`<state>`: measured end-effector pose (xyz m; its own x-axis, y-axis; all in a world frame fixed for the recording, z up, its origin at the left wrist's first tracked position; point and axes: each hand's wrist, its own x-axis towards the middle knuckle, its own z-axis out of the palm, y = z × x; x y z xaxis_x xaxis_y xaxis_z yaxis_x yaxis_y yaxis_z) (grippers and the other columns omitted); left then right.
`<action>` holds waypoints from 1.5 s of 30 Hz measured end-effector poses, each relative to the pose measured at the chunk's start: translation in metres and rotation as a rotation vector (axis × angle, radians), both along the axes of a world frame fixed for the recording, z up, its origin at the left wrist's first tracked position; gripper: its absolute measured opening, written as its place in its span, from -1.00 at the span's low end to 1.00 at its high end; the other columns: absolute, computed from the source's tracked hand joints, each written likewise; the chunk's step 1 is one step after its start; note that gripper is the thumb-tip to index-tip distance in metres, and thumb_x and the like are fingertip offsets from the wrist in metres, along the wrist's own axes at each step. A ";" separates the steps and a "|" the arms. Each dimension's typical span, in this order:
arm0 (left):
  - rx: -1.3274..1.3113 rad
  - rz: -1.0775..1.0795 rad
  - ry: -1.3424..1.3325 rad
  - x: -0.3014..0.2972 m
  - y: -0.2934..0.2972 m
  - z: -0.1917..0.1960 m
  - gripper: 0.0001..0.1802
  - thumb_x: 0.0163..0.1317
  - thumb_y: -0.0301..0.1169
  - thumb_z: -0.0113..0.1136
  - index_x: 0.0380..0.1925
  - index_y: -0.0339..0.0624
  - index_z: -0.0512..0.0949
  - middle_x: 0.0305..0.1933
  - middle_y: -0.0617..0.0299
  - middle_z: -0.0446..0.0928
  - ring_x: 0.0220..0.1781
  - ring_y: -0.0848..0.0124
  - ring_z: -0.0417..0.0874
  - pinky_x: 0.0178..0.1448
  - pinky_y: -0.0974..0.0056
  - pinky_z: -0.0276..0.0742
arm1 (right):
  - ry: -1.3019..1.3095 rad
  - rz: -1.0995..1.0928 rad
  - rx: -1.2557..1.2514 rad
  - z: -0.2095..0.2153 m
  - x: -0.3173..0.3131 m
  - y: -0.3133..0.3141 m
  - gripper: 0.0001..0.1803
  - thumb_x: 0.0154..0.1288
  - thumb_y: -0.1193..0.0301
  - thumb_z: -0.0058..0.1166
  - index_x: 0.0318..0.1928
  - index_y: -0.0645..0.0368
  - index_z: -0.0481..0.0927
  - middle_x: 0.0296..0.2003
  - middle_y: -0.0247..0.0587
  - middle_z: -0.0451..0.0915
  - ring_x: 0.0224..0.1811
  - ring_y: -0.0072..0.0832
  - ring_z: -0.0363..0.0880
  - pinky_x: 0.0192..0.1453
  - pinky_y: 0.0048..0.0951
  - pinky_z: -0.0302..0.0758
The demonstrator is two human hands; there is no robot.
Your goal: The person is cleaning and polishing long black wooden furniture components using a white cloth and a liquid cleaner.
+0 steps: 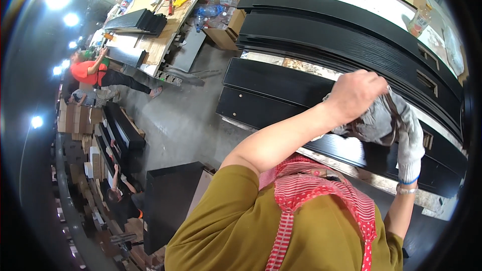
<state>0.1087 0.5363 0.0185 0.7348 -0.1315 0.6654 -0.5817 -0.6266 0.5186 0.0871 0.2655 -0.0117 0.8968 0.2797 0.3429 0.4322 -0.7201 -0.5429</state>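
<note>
My left hand [356, 95], bare, is closed with its fingers pinched on the upper edge of a bunched grey cloth [374, 123] with dark brown stains. On the other side of that cloth is my right hand [410, 133], in a white knit glove with a blue cuff edge; it curls around the bundle, its fingertips partly hidden. Both hands are above black boards [281, 83] with a wood-grain surface. Small round holes show at the left end of the nearer board. Farther back lies a stack of long black panels [321, 32], some with rectangular cutouts.
A plastic bottle [419, 20] stands at the far right beside cardboard. Left of the panels, a carton [228, 32] holds plastic bottles. A wooden worktable [173, 25] bears tools and black boards. One person in orange [90, 70] stands there; another [120, 195] works lower left near a black panel [170, 200].
</note>
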 end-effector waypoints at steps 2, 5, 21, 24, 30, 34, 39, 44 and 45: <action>0.067 -0.017 0.038 0.007 -0.032 0.010 -0.87 0.20 -0.29 0.22 -0.46 -0.04 0.55 -0.42 0.22 0.51 -0.27 0.20 0.61 -0.21 0.12 0.54 | 0.330 -0.084 0.366 0.000 -0.007 -0.038 -0.66 0.36 0.57 0.00 0.13 0.31 0.51 0.02 -0.22 0.57 0.00 -0.52 0.54 0.10 -0.54 0.45; -0.209 -0.151 0.036 0.022 -0.076 0.011 -0.81 0.25 -0.27 0.20 -0.42 -0.15 0.58 -0.39 0.17 0.50 -0.24 0.11 0.57 -0.12 0.11 0.47 | 0.676 0.029 1.015 0.019 0.002 -0.076 -0.65 0.45 0.43 -0.07 0.17 0.25 0.50 -0.02 -0.35 0.57 -0.04 -0.62 0.51 0.08 -0.58 0.42; -0.567 -0.113 0.700 0.217 -0.149 0.021 -0.70 0.42 -0.21 0.00 -0.32 -0.21 0.55 -0.33 0.15 0.61 -0.27 0.43 0.62 -0.12 0.33 0.51 | 1.201 0.223 1.919 0.024 0.012 -0.098 -0.50 0.46 0.28 -0.04 0.28 0.34 0.35 0.20 0.03 0.48 0.21 -0.28 0.51 0.35 -0.26 0.44; -0.371 -0.091 0.669 0.313 -0.138 -0.006 -0.71 0.37 -0.20 0.10 -0.21 -0.23 0.59 -0.28 0.23 0.61 -0.25 0.46 0.60 -0.15 0.35 0.48 | 1.031 0.160 1.620 0.011 0.020 -0.100 -0.65 0.49 0.34 -0.07 0.14 0.30 0.47 0.04 -0.11 0.58 0.06 -0.39 0.59 0.19 -0.34 0.55; -0.210 0.075 0.729 0.438 -0.184 -0.043 0.22 -0.01 0.09 0.47 0.48 0.00 -0.11 0.40 -0.12 0.21 0.35 -0.01 0.32 0.13 -0.17 0.46 | 1.054 0.348 2.089 -0.023 0.029 -0.077 -0.69 0.45 0.44 -0.03 0.14 0.24 0.42 -0.11 -0.19 0.61 -0.07 -0.46 0.64 0.03 -0.46 0.61; -0.273 0.024 0.708 0.463 -0.237 -0.068 -0.01 -0.01 -0.01 0.50 0.34 -0.07 0.17 0.29 0.02 0.37 0.31 0.08 0.39 0.11 -0.17 0.41 | 1.062 0.226 1.883 -0.030 0.025 -0.081 -0.58 0.41 0.38 0.06 0.22 0.21 0.38 0.00 -0.32 0.58 0.01 -0.57 0.56 0.16 -0.52 0.53; -0.381 -0.098 0.578 0.487 -0.216 -0.085 -0.46 0.15 -0.29 0.41 0.09 -0.20 0.45 0.02 0.17 0.57 0.03 0.34 0.59 0.09 0.19 0.51 | 1.177 0.093 1.644 -0.022 0.025 -0.087 -0.35 0.27 0.28 0.23 0.31 0.16 0.32 0.05 -0.25 0.53 0.11 -0.46 0.51 0.25 -0.42 0.46; -0.192 -0.237 0.193 0.426 -0.197 -0.021 -0.40 0.12 -0.27 0.40 0.10 -0.30 0.41 0.06 0.09 0.53 0.11 0.29 0.55 0.20 0.15 0.44 | 1.235 0.195 2.099 -0.049 0.025 -0.082 -0.60 0.38 0.39 0.11 0.18 0.18 0.41 -0.09 -0.21 0.59 -0.11 -0.48 0.63 0.00 -0.43 0.67; -0.036 -0.248 0.092 0.408 -0.174 -0.001 -0.37 0.09 -0.26 0.41 0.10 -0.31 0.41 0.08 0.07 0.51 0.14 0.27 0.53 0.22 0.15 0.42 | 1.297 0.179 2.178 -0.056 0.023 -0.078 -0.65 0.41 0.39 0.09 0.14 0.19 0.44 -0.11 -0.20 0.59 -0.12 -0.48 0.64 -0.04 -0.43 0.68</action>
